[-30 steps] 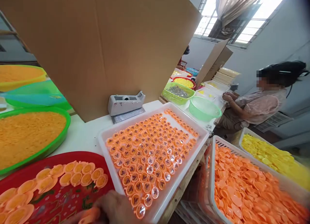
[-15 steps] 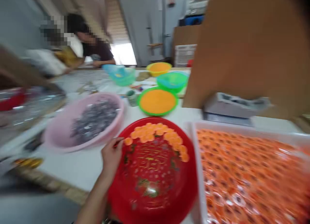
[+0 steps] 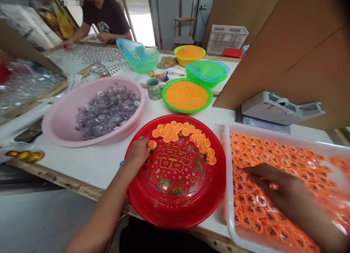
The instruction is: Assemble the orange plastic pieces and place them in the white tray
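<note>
On my feed, the small round orange plastic piece (image 3: 152,144) lies inside the far-left rim of the round red plastic tray (image 3: 175,205), paler face up; it is so nearly circular that I make out no long axis. My left hand (image 3: 138,150) has its fingers curled in, fingertips at the piece's left edge; I cannot tell whether it grips. Matching orange pieces (image 3: 201,140) arc along the tray's far rim. My right hand (image 3: 284,187), blurred, reaches over the white rectangular plastic tray (image 3: 230,205) of printed orange pieces (image 3: 257,225); I cannot tell whether it holds anything. The pink oval plastic basin (image 3: 58,114), slanting away to the right, contains clear, dark-marked pieces (image 3: 106,110). Bare white counter (image 3: 90,165) runs from that basin to the red tray, whose near rim reaches the counter's rough wooden front edge (image 3: 82,189).
</note>
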A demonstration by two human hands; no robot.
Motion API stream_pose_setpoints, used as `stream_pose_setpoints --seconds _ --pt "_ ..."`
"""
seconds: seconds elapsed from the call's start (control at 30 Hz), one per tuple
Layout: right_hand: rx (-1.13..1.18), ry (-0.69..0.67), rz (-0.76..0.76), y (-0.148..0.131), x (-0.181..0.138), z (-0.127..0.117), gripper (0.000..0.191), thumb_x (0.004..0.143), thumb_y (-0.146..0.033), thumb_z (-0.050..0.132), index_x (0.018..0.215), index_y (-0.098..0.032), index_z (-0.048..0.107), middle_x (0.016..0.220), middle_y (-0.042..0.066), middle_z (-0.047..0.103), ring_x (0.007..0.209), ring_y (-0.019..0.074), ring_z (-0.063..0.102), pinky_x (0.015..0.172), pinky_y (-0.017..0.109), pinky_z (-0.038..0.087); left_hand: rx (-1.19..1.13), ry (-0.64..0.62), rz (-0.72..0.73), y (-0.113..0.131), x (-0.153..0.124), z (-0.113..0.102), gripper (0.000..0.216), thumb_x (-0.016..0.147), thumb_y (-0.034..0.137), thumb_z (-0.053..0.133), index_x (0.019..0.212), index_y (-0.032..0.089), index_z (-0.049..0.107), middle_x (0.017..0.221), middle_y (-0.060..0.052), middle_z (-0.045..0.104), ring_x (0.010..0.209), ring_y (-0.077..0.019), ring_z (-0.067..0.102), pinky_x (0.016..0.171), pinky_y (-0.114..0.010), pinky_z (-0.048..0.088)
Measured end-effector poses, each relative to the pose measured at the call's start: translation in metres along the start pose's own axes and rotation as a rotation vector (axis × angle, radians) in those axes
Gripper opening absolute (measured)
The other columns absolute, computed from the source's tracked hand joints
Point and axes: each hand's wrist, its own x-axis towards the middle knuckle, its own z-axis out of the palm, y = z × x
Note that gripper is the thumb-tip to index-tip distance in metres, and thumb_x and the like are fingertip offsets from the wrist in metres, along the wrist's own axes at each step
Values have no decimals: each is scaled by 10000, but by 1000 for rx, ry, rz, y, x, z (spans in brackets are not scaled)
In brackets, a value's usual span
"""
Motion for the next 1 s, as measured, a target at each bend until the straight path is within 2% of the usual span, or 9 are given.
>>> stream_pose_setpoints --seconds 0.13,0.2,0.33,0.43,0.5,0.6,0.7,0.87,1.0 --pt "-51 -381 -78 -48 22 66 254 946 -189 455 972 -254 699 939 48 706 789 170 672 695 282 532 -39 -34 36 2 -13 1 365 801 187 590 1166 159 599 1141 -137 624 1055 -297 572 881 -393 431" --pt "-143 -456 -64 -61 40 88 247 907 -117 470 901 -211 698 899 45 696 774 160 665 700 264 510 -75 -61 66 2 -16 1 308 828 180 551 1129 180 618 1157 -116 612 1060 -274 569 879 -372 432" --pt "-359 -473 -6 -67 69 108 253 836 -12 465 834 -160 670 844 57 672 736 149 639 663 232 466 -163 -95 73 4 -23 -2 104 823 197 541 839 190 644 913 -50 642 857 -224 603 746 -329 448" --pt "-438 -436 12 -66 86 123 358 841 23 413 1042 -165 641 982 78 672 838 149 647 733 217 470 -236 -89 30 7 -36 0 53 792 236 583 760 199 600 760 -3 617 722 -187 587 666 -301 445" --pt "-491 -428 54 -65 94 138 377 860 8 419 1154 -152 594 1057 112 657 906 170 648 782 231 474 -291 -82 14 9 -47 4 70 781 272 618 785 203 604 763 7 621 718 -174 594 655 -281 457" --pt "-549 -427 93 -64 99 158 331 883 -27 427 1170 -102 574 1070 171 640 930 211 644 798 271 480 -490 -100 -36 9 -61 12 200 735 340 705 881 210 662 899 -15 648 812 -186 628 707 -283 489" --pt "-563 -423 86 -62 95 165 330 870 -16 427 1151 -80 587 1066 194 634 916 238 643 775 296 480 -713 -181 -124 9 -68 15 309 653 306 780 934 211 694 967 -31 661 865 -209 644 765 -309 510" --pt "-468 -390 67 -66 81 153 330 848 -1 436 1066 -137 644 944 109 691 842 194 659 730 259 486 -745 -189 -96 15 -74 13 306 674 195 731 977 233 707 1052 -35 687 1000 -231 632 847 -332 509" --pt "1 -320 103 -88 63 141 157 899 -163 522 865 -183 674 742 18 686 666 146 640 603 221 498 -770 -220 -49 23 -78 17 257 703 205 692 960 215 698 990 -37 695 930 -215 645 788 -303 509"
